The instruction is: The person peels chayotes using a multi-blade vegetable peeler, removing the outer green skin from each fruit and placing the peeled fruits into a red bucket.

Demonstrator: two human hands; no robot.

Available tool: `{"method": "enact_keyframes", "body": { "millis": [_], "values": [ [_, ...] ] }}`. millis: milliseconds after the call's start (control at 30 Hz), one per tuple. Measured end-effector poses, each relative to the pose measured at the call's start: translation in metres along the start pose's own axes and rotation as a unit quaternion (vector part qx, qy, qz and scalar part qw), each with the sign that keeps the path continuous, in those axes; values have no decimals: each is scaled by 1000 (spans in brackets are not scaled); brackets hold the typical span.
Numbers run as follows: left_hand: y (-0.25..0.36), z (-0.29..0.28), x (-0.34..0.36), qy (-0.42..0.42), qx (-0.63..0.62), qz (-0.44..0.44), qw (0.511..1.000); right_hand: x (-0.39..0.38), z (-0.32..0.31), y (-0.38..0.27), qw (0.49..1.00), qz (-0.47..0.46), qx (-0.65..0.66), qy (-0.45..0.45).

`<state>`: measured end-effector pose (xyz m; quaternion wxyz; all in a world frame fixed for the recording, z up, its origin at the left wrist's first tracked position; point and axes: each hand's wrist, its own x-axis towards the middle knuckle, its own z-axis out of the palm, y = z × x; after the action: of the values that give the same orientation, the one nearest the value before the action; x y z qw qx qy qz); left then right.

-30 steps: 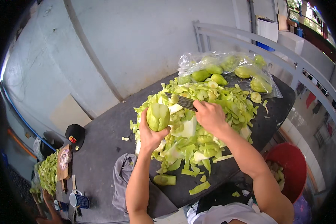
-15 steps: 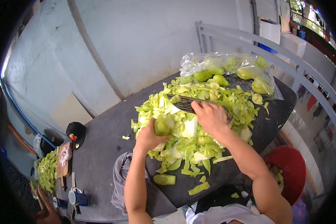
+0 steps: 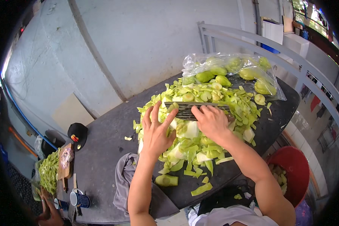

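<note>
My right hand is closed around a dark-patterned wide-bladed knife, laid crosswise over a big heap of sliced green chayote. A small green slice clings near the blade's left end. There my left hand is stretched out, its fingers spread and holding nothing I can see; the index fingertip is by that slice. Pale, thick chayote pieces lie under the blade. In front of the heap rests a larger cut chunk.
Whole chayotes fill a clear plastic bag behind the heap. A grey cloth hangs over the dark table's near edge. Leftward are a black cap, mugs, a cutting board and another person's hand. A red tub stands right.
My left hand has let go of the round green chayote, opened and moved up toward the blade's end. The knife has swung from slanting to nearly level in the picture.
</note>
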<state>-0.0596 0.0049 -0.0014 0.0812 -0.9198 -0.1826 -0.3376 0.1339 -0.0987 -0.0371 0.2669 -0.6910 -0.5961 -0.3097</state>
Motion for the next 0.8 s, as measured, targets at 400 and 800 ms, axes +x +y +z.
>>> {"method": "enact_keyframes", "body": {
  "millis": [400,800],
  "values": [
    [-73,30,-25,-240,-68,-320,914,0,-3,0,998,-7,59,7],
    [-93,32,-25,-61,-491,-392,776,2,-3,0,985,46,167,5]
  ]
}}
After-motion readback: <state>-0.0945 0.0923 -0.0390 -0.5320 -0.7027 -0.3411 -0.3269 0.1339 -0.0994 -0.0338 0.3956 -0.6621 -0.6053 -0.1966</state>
